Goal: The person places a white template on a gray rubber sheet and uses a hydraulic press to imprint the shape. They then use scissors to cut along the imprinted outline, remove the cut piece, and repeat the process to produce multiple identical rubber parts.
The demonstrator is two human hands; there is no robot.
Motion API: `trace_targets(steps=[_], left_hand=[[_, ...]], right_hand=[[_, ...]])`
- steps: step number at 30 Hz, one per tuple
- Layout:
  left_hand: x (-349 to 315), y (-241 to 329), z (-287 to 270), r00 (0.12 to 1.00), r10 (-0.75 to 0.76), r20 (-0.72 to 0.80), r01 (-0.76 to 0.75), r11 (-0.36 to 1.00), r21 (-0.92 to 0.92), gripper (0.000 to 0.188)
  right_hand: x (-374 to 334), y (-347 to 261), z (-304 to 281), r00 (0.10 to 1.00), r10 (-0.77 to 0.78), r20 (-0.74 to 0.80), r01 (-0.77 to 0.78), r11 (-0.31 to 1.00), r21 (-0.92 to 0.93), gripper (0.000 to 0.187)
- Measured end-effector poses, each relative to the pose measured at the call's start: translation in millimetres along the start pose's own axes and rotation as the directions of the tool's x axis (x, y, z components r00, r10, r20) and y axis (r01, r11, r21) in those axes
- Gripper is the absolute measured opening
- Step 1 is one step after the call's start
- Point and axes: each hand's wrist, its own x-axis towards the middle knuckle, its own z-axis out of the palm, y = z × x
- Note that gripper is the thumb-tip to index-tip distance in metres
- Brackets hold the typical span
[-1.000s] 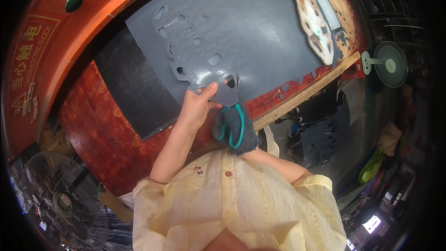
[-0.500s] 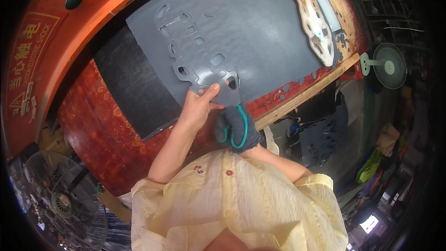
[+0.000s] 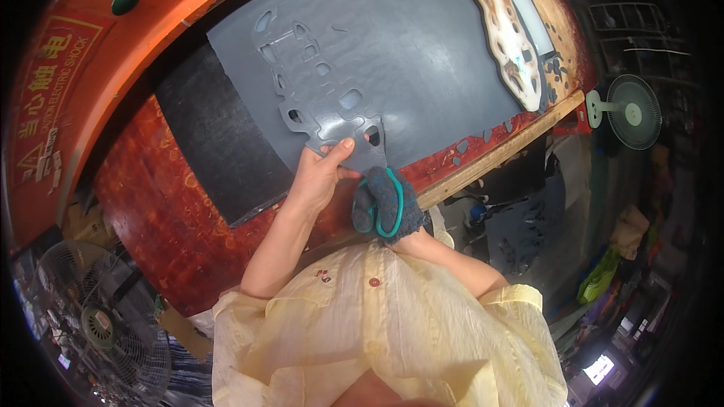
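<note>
A thin grey sheet [image 3: 430,75] lies over the worktop, with a run of cut-out holes and shaped outlines down its left half. My bare left hand [image 3: 323,173] pinches the sheet's near edge, thumb on top and fingers underneath, lifting that edge slightly. Close beside it is my right hand [image 3: 386,203], in a dark knitted glove with teal edging. Its fingers are curled at the sheet's near corner, and the glove hides what lies between them. Toward the far right, a long cutting die [image 3: 513,49], white and brown with a dark wavy rim and holes, rests on the sheet.
A black board [image 3: 215,128] lies under the sheet on the red worktop [image 3: 139,218]. Small grey scraps [image 3: 461,146] lie by the wooden edge strip [image 3: 494,152]. An orange machine housing [image 3: 143,53] curves along the left. Fans stand at lower left [image 3: 98,324] and right [image 3: 633,111].
The gloved right hand has shifted very slightly at the sheet's corner. My left hand keeps its pinch, and the die stays where it was.
</note>
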Motion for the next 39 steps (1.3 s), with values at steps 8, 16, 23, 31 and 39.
trace_targets(steps=[8, 16, 23, 31, 39], left_hand=[[0, 2, 1, 1.000, -0.009, -0.010, 0.009, 1.000, -0.008, 0.029], [2, 5, -6, 0.996, -0.019, 0.092, 0.036, 0.983, -0.179, 0.030], [1, 9, 4, 0.985, -0.169, 0.035, 0.170, 0.913, -0.370, 0.031], [-4, 2, 20, 0.976, -0.217, -0.007, 0.204, 0.930, -0.306, 0.021], [-19, 8, 31, 0.994, -0.104, -0.020, 0.098, 0.973, -0.210, 0.018]], right_hand=[[4, -3, -3, 0.999, 0.012, -0.041, -0.014, 0.999, -0.052, 0.031], [2, -3, -10, 0.986, 0.162, -0.031, -0.149, 0.955, 0.256, 0.025], [-22, -41, -62, 0.992, -0.115, -0.051, 0.083, 0.902, -0.423, 0.039], [62, -73, -55, 0.829, -0.557, 0.044, 0.065, 0.017, -0.998, 0.052], [93, -56, -53, 0.696, -0.715, 0.060, 0.136, 0.050, -0.989, 0.039]])
